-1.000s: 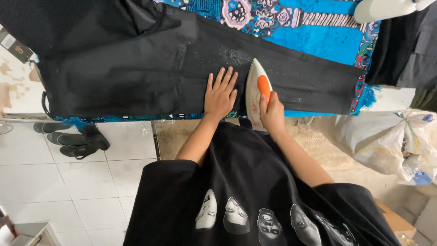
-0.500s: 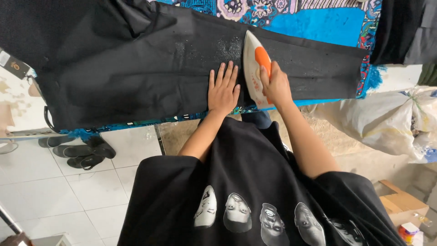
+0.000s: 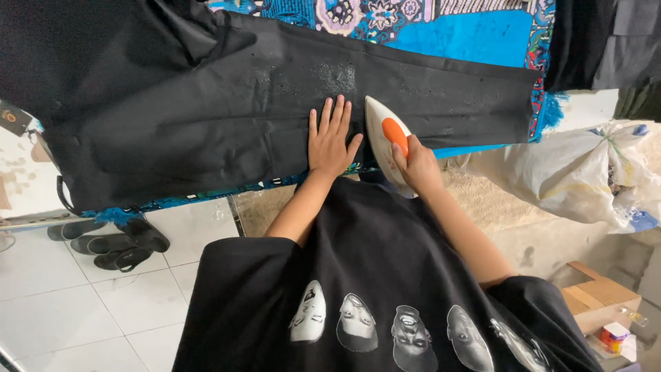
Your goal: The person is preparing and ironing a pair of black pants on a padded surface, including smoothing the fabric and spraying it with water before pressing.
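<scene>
Sliding iron (image 3: 387, 141) back, left hand (image 3: 330, 141) flat

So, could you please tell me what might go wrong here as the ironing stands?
The left hand lies flat on the black garment right beside the iron, so its fingers could get burned. The right hand grips the iron near the board's front edge; it might slip off. Wet speckles could spit steam.
</scene>
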